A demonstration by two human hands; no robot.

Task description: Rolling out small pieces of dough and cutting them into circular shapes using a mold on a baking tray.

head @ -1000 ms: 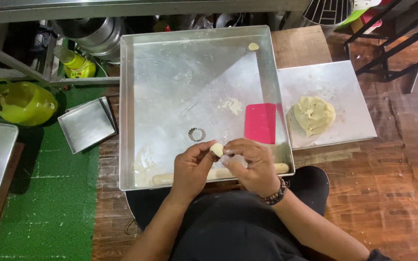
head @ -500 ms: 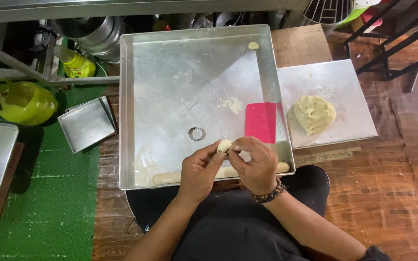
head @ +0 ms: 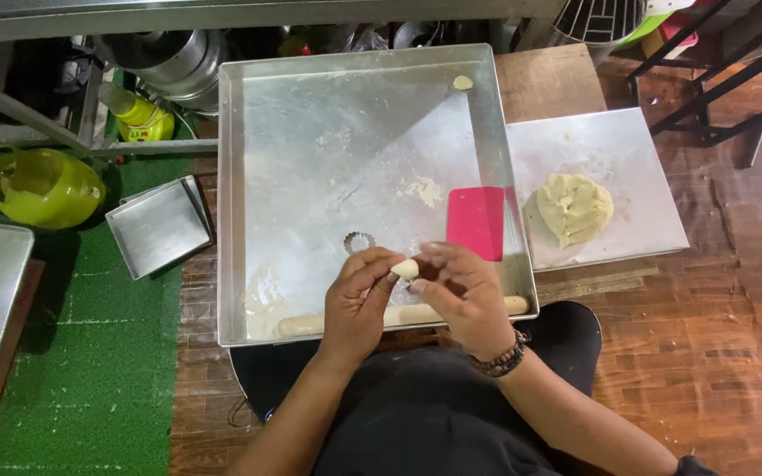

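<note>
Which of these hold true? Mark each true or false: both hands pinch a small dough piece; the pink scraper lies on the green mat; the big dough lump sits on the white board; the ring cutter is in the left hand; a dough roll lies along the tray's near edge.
1. Both hands pinch a small dough piece: true. The left hand and right hand hold the small dough piece between their fingertips.
2. False. The pink scraper lies inside the large metal tray.
3. True. The big dough lump sits on the white board.
4. False. The ring cutter lies on the tray floor.
5. True. The dough roll lies there.
</note>
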